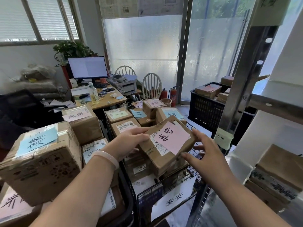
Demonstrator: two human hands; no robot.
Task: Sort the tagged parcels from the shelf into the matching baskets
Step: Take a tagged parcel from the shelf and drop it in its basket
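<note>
Over wire basket (190, 175), parcel (161, 157) in left fingers (140, 130)

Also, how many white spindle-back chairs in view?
2. One chair behind the printer; another chair right of it, beside the fire extinguisher. More may be hidden.

A pink note (170, 138) on the tilted parcel (157, 161) reads 泰安, handwritten. The same 泰安 stands on a white sheet (172, 201) hung on the wire basket (142, 202) and on a blue note (170, 114) inside it. A small label (142, 166) deeper in the basket shows 705. A yellow-green tag (223, 138) on the shelf post (242, 89) and a white slip (77, 115) on a left-hand box (86, 130) read 济南.
</note>
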